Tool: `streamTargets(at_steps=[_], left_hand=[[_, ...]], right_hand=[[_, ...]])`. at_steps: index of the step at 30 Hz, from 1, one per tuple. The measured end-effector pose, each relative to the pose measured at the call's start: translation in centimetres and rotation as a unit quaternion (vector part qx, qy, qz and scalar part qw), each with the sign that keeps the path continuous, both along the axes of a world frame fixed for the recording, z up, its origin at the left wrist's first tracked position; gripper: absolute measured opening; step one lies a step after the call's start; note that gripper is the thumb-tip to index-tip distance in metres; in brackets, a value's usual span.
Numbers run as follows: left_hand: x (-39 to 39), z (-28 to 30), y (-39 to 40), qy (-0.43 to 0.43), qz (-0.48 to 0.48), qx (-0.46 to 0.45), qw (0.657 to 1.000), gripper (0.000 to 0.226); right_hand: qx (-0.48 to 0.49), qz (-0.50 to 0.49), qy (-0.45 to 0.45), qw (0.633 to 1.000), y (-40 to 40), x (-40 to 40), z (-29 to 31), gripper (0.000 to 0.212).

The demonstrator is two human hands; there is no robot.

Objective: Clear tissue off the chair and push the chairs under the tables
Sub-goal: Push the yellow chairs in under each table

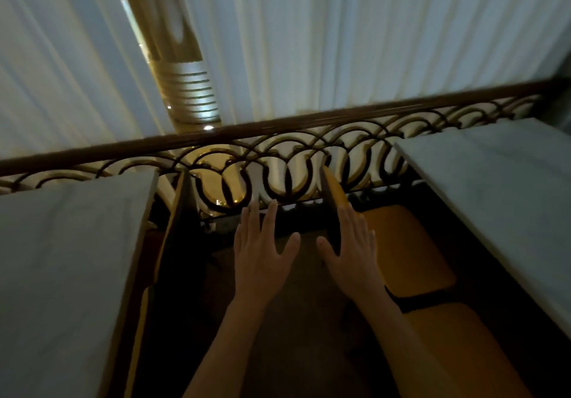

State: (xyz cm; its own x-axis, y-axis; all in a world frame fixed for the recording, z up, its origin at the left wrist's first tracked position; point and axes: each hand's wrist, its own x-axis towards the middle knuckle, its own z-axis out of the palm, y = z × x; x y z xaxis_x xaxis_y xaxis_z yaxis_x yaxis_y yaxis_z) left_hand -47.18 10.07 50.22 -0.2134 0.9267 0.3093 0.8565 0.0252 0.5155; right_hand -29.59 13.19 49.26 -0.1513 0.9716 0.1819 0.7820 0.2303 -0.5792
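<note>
L hand [262, 244] open, R hand [349, 240] on chair back [332, 199] (aisle dim)

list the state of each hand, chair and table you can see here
left hand: open, fingers spread, holding nothing
right hand: open, on the right chair's backrest
right chair: seat partly under right table
left chair: close against left table
right table: bare top
left table: bare top

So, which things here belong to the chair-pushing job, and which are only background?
Job:
right chair
left chair
right table
left table
right hand, on the right chair's back
left hand, open

Background:
curtains
railing
column

No tissue is visible.
</note>
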Motion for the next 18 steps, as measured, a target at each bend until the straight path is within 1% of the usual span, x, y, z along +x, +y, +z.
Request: streamTargets(at_steps=[3,6,9,15,18], left_hand=[[1.4,-0.5,2.6,-0.019,-0.059,-0.004,0.998,0.075],[4.3,-1.1,5.2,-0.033,-0.130,-0.015,0.991,0.075],[8.4,-1.4,7.6,-0.033,-0.196,-0.026,0.980,0.076],[18.0,-1.8,9.9,-0.036,-0.329,-0.057,0.942,0.081],[22.2,-2.3,9.8,-0.029,-0.384,-0.067,0.920,0.079]], right_hand=[[-0.006,-0.061,0.001,0.998,0.4,1.7,-0.5,0.086],[-0.026,-0.124,-0.003,0.992,1.0,4.5,-1.1,0.079],[-0.031,-0.191,-0.007,0.981,1.2,8.0,-1.9,0.080],[-0.033,-0.321,0.015,0.946,-0.3,15.8,-3.0,0.080],[-0.043,-0.382,0.023,0.923,-2.2,19.1,-3.4,0.077]])
